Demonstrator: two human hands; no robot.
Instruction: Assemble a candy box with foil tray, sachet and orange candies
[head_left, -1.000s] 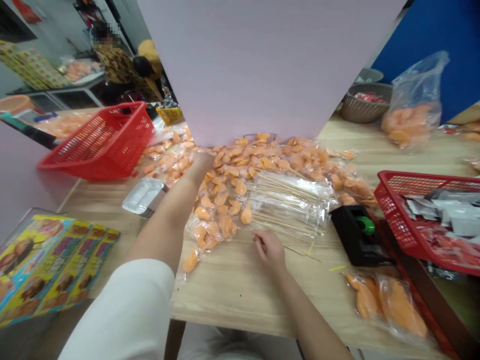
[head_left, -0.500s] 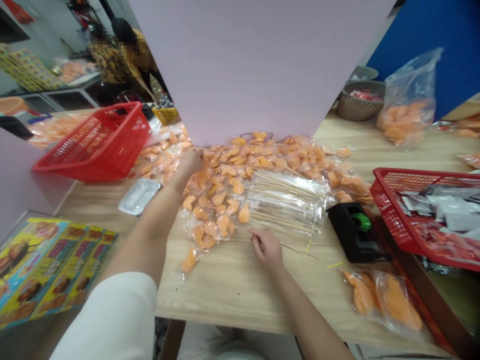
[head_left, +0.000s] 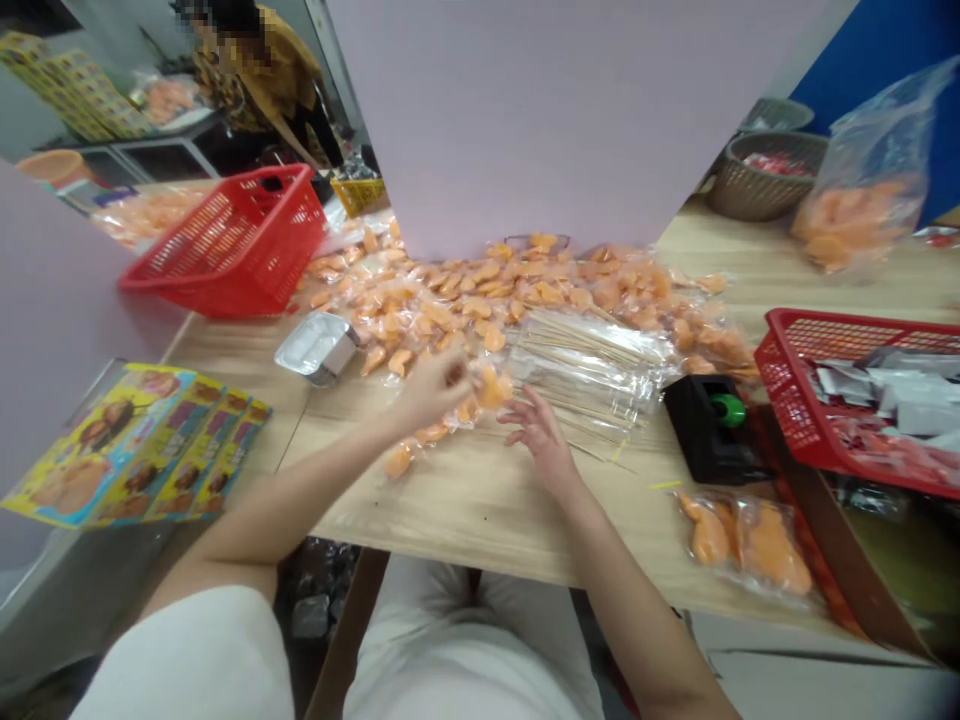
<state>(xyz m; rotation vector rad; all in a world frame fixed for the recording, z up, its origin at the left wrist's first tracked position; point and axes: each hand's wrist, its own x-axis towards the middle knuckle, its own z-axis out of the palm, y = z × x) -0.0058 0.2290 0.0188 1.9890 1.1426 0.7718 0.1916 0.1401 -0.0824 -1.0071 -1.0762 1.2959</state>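
Note:
My left hand, blurred by motion, is over the near part of a pile of orange pieces in clear plastic wrappers. Its fingers are closed on one small wrapped orange piece. Just right of that piece, my right hand has its fingers spread and holds nothing I can see. Beyond my right hand lie thin wooden sticks and clear plastic sleeves. One wrapped orange piece lies apart at the pile's near edge.
A black tape dispenser and larger bagged orange pieces lie to the right, beside a red basket of packets. Leftward are foil trays, another red basket and printed boxes. A person stands behind.
My left hand has come back from the far left of the pile toward my right hand, with a wrapped orange piece. My right hand's fingers have spread. The view has tilted down.

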